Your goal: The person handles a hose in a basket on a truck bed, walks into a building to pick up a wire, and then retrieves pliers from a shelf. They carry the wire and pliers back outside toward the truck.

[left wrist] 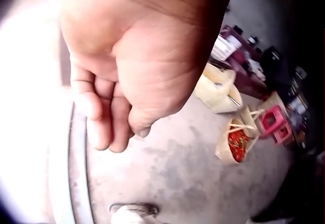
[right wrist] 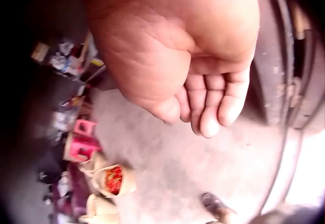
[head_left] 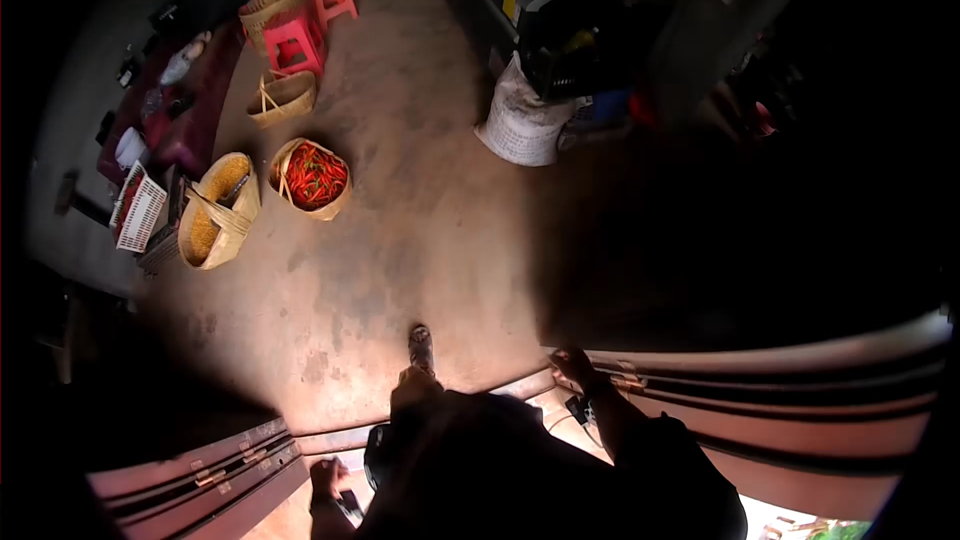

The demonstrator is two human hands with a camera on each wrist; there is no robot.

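My left hand [left wrist: 132,66] hangs with its fingers loosely curled and nothing in them; in the head view it is at the lower left by the doorway. My right hand [right wrist: 188,61] also hangs loosely curled and holds nothing, close to the folded door panels [head_left: 760,390] in the head view. Ahead on the floor stands a basket of red chillies [head_left: 316,178]. Left of it is a handled basket of yellow grain [head_left: 205,230], with a dark tool lying in it. One foot [head_left: 421,348] is inside the threshold [head_left: 345,440].
Farther back are a smaller basket [head_left: 283,100], pink stools [head_left: 296,44] and a tall basket [head_left: 272,8]. A white plastic crate [head_left: 141,208] stands by a dark red bench [head_left: 205,90] at left. A white sack [head_left: 523,120] leans against dark machinery at right.
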